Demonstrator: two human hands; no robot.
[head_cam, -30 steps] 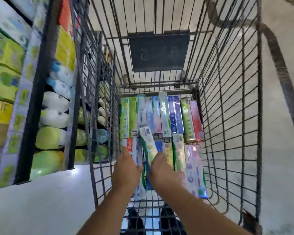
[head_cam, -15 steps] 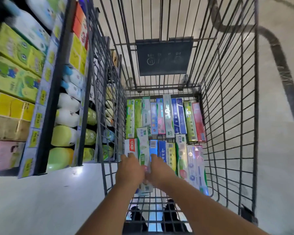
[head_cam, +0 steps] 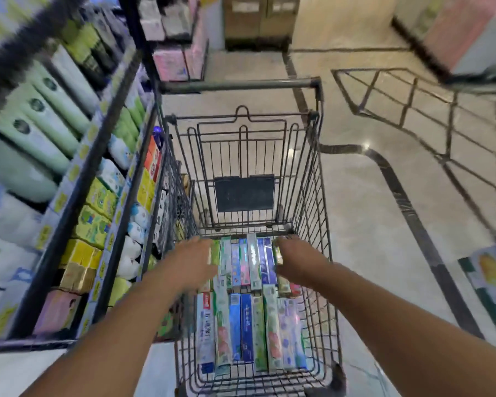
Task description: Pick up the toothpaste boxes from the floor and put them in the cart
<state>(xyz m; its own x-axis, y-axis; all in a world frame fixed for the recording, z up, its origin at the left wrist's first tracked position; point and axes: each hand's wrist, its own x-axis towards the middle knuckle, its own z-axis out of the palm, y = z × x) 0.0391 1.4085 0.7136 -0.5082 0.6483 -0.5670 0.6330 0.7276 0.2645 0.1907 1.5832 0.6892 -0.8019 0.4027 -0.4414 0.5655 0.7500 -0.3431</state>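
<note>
The boxes (head_cam: 246,299) lie flat in the bottom of the cart (head_cam: 312,179), in two neat rows side by side. Both hands reach down into the cart. The left hand (head_cam: 191,265) is over the left end of the far row, and its fingers (head_cam: 198,243) look stretched out and hold nothing. The right hand (head_cam: 294,263) is over the right end of that row, with its fingers spread and nothing in them too. I cannot tell if they touch the boxes, because the picture is blurry.

What could go wrong? If the hands push from both sides too hard, a box in the middle could pop up and sit crooked. A knuckle could bump the wire wall, since the wall is just beside each hand.

There is little room to the sides of the fingers. The shelf (head_cam: 78,196) stands close by the cart, left of the left hand. Straight up is open, so lifting the hands out is easy. Right of the right hand, past the wire, is bare floor (head_cam: 364,224). No boxes show on the floor here, so the job looks almost done.
</note>
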